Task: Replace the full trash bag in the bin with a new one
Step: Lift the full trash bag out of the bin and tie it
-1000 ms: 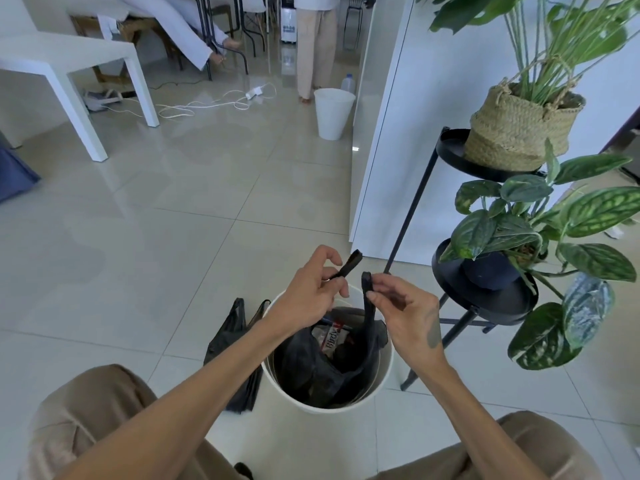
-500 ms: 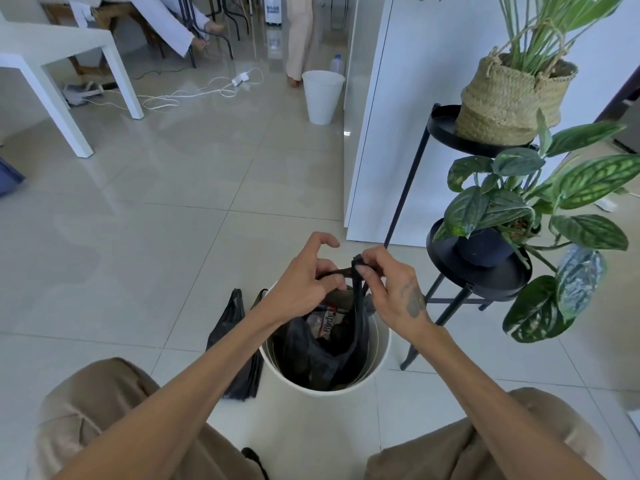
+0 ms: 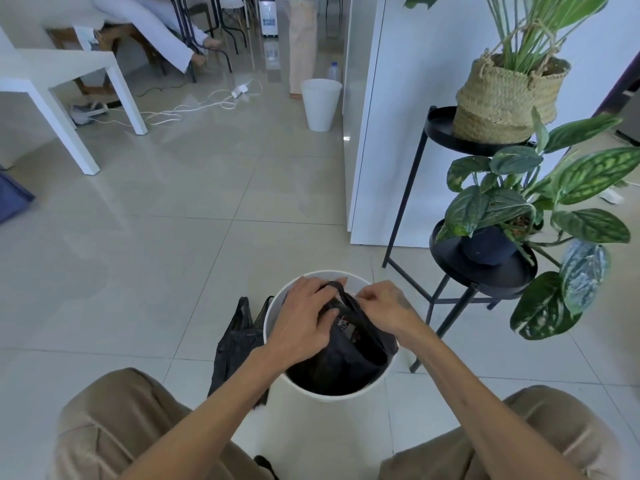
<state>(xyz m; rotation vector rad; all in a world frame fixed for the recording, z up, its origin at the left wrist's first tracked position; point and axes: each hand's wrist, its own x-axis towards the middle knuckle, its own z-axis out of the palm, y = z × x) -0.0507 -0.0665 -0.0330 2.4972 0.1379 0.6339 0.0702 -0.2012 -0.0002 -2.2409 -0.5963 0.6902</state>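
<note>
Tiled floor, white bin between knees. Full black bag inside — left hand and right hand pinching handles. Spare bag just beside. Risk: loose knot — spill on lift.

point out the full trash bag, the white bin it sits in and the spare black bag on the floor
full trash bag point(image 3: 341, 358): head view, on its black side inside the bin
white bin point(image 3: 311, 410): head view, on its near outer wall
spare black bag point(image 3: 235, 344): head view, on its crumpled body
</note>
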